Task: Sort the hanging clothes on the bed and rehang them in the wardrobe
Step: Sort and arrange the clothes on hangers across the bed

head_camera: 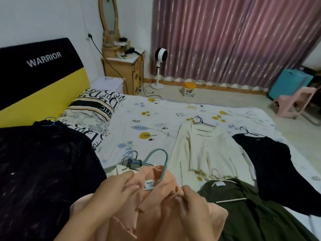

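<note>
Both grips closed | left hand (pixel 119 186), right hand (pixel 189 202) pinch peach shirt (pixel 156 214) collar

A bed (pixel 147 119) fills the frame's middle. Pillows (pixel 93 108) are placed at its upper left, before a headboard (pixel 40 70). Hangered garments (pixel 208 150) are laid centre-right. A nightstand (pixel 125 66) and fan (pixel 160 66) are seen behind the bed; a chair (pixel 293 105) at far right.
</note>
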### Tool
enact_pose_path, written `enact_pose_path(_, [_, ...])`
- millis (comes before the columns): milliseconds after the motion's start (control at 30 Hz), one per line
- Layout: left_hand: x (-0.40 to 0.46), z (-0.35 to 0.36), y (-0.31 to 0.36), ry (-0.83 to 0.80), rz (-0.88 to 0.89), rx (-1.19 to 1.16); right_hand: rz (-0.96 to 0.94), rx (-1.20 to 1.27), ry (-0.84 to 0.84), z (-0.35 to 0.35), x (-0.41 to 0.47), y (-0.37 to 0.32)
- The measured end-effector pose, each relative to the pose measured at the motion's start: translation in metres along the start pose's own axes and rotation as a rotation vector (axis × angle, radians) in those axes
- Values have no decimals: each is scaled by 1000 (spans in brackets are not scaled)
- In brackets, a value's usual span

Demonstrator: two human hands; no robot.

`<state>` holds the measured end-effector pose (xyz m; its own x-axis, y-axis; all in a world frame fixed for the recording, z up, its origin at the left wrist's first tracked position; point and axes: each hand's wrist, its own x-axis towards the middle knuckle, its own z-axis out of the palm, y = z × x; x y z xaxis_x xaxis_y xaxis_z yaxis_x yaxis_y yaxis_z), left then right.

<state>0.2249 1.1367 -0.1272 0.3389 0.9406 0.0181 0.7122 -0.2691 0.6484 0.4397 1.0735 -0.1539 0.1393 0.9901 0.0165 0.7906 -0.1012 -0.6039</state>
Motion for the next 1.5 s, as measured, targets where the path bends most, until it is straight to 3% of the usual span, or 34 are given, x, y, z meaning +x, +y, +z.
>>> enact_pose_path(267, [-83, -12, 42, 63, 52, -30, -73, 142, 286, -33, -88, 10])
enact_pose_path(467, [-130, -28, 52, -32, 151, 22, -123, 138, 329, -56, -137, 1])
enact_pose_path(667, [-170, -56, 43, -49, 236, 245, -151, 144, 490, -63, -190, -20])
enact_pose_path(900, [-219, -67, 46, 49, 484, 197, -45, 92, 604, -71, -274, -53])
enact_pose_path(1133, [-268, -56, 94, 246, 595, 221, -10, 70, 709, -100, -359, -73])
enact_pose_path(1367, [-282, -21, 145, 135, 707, 60, 93, -34, 780, -141, -419, -52])
enact_pose_path(1500, [-288, -3, 182, 121, 801, 98, 124, -84, 807, -166, -435, -41])
